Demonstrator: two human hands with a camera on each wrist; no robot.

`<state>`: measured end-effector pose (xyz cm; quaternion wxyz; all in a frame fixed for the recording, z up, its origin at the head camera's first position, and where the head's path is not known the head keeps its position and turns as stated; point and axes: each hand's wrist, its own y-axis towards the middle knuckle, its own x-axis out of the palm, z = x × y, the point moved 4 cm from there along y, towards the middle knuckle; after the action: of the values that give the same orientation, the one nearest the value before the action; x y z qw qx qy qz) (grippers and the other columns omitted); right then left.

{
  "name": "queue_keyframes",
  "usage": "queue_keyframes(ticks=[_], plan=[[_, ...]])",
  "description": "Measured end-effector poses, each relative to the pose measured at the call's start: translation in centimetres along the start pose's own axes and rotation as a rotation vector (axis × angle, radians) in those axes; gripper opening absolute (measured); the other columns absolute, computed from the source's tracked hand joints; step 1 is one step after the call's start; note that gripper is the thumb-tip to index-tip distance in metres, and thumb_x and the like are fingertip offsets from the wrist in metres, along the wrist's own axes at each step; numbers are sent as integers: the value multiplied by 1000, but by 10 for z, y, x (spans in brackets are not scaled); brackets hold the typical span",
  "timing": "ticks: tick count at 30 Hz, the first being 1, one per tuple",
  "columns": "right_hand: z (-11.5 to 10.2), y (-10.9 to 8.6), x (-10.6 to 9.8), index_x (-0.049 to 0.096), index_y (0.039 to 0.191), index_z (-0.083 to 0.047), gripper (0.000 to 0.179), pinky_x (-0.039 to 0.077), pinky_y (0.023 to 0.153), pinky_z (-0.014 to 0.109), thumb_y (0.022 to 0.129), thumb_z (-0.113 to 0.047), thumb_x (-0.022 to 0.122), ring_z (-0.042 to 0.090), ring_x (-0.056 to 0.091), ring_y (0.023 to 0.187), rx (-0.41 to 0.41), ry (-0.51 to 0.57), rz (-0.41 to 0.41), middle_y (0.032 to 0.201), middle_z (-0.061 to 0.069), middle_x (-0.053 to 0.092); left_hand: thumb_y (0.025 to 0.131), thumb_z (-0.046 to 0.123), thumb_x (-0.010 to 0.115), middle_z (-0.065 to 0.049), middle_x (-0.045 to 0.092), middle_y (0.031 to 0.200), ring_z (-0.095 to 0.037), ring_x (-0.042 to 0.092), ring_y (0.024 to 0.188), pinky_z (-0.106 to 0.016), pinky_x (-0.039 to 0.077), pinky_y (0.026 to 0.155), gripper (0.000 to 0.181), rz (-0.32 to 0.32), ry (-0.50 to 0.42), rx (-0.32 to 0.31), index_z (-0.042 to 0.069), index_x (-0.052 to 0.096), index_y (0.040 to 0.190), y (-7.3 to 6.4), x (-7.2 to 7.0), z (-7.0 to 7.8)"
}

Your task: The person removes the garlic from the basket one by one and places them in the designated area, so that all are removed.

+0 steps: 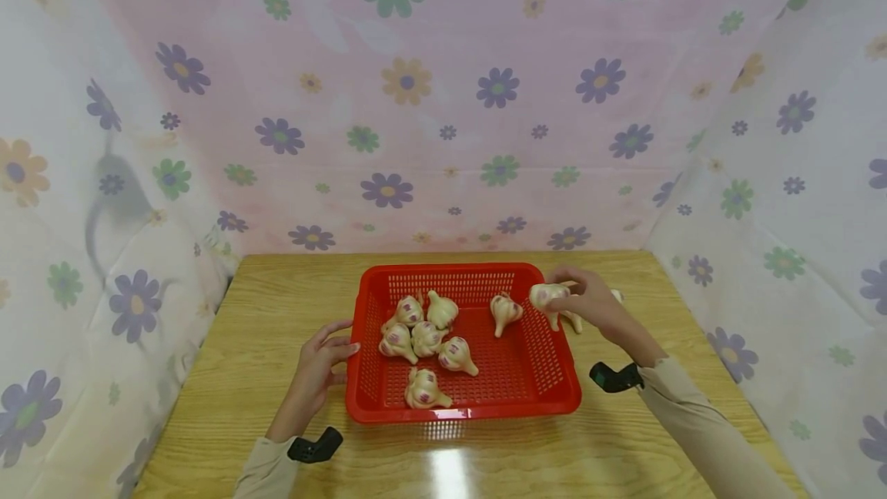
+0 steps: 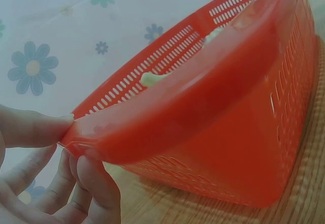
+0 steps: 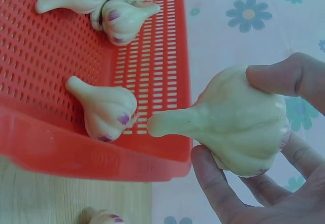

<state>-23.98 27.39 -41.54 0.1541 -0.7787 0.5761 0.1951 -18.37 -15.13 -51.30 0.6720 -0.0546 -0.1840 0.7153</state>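
Observation:
A red plastic basket (image 1: 485, 411) with slotted walls stands on the table, several garlic bulbs (image 1: 426, 337) grouped in its left half. One more garlic bulb (image 1: 506, 313) lies inside near the right wall. My left hand (image 1: 322, 364) pinches the left rim of the basket; in the left wrist view the thumb (image 2: 38, 127) is over the rim, fingers beneath. At the right rim my right hand (image 1: 589, 303) grips a garlic bulb (image 3: 241, 122) between thumb and fingers, its stem pointing toward the basket in the right wrist view.
Beyond the basket's right side, another garlic bulb (image 1: 574, 322) shows on the wooden table (image 1: 277, 291), partly hidden by my right hand. A further pale piece (image 1: 617, 296) peeks out behind the wrist. Flower-printed cloth (image 1: 443, 98) encloses the table at the back and sides.

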Motion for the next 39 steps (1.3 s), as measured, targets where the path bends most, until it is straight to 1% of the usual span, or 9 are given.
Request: queue_keyframes(ticks=[8,15,20,24,29,33,39], plan=[[9,-4,-11,59,114,-3,36,48,72,42,84,-16,72,34,55,91,24,21,25,120,16,54,84,2,65,-8,59,100,-20,63,80,-36,54,57,50,-2,-3,2,9,49,132,0,0,0],[16,-8,-23,58,116,-5,38,48,73,40,85,-20,72,29,57,91,39,-24,52,124,14,52,85,2,64,-7,60,98,-21,63,80,-36,54,56,50,-3,-1,1,8,49,132,1,0,0],[16,-13,-29,57,117,-3,39,48,70,41,85,-20,71,31,55,92,47,-28,62,126,16,50,85,2,64,-6,59,96,-21,63,80,-35,54,56,49,1,-3,-1,8,49,131,1,0,0],[18,-16,-34,57,117,-2,40,48,73,40,85,-20,71,32,54,95,58,-45,73,128,16,49,85,3,64,-8,60,99,-20,62,81,-35,54,56,49,7,4,-2,9,50,131,1,0,-1],[20,-19,-42,57,119,-1,40,47,76,40,86,-19,70,27,56,95,59,-57,89,125,17,51,85,3,64,-12,61,104,-20,61,81,-37,55,57,49,13,14,-1,10,50,131,0,0,-2],[23,-22,-47,56,119,0,40,47,75,41,87,-19,70,23,57,92,59,-51,101,122,18,52,85,3,64,-10,61,103,-21,63,81,-38,55,58,49,18,18,-3,10,50,131,1,0,-2],[30,-24,-54,56,118,-1,38,47,74,40,88,-20,69,21,55,93,58,-61,118,121,17,53,84,3,64,-9,60,100,-22,64,81,-38,55,59,48,23,26,-5,10,51,130,2,0,-2]])
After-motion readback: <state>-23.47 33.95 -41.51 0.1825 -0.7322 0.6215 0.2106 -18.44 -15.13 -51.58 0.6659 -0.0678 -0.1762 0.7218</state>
